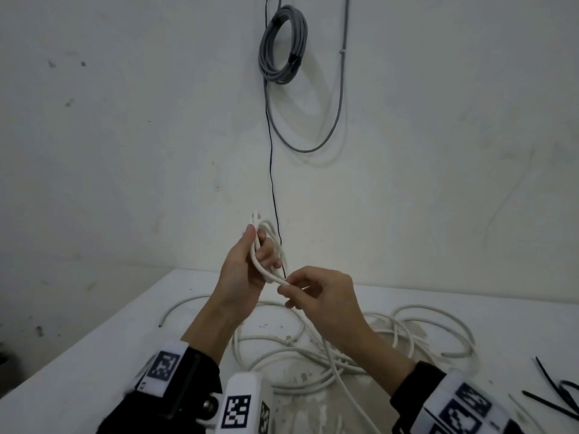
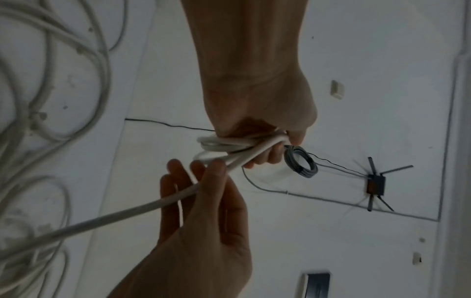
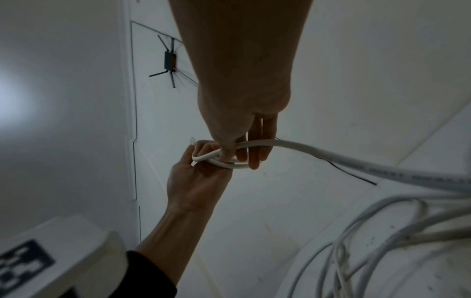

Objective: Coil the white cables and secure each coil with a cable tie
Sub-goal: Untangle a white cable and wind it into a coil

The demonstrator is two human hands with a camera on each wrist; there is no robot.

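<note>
We see a small coil (image 1: 266, 245) of smooth, round white cable held upright above the bench (image 1: 94, 355), the left hand (image 1: 241, 270) curled round its loops, thumb pressing on one side. The right hand (image 1: 319, 296) pinches the strand leaving the coil between thumb and fingertips (image 3: 254, 161). From there the cable runs down to a loose tangle (image 1: 344, 349) on the scuffed, speckled white bench top (how many separate cables lie there we cannot tell). Thin black cable ties (image 1: 560, 393) lie at the bench's right edge, partly cut off. On the matte wall hangs a grey cable coil (image 1: 283, 45); a thin black wire (image 1: 272, 170) drops behind the hands.
</note>
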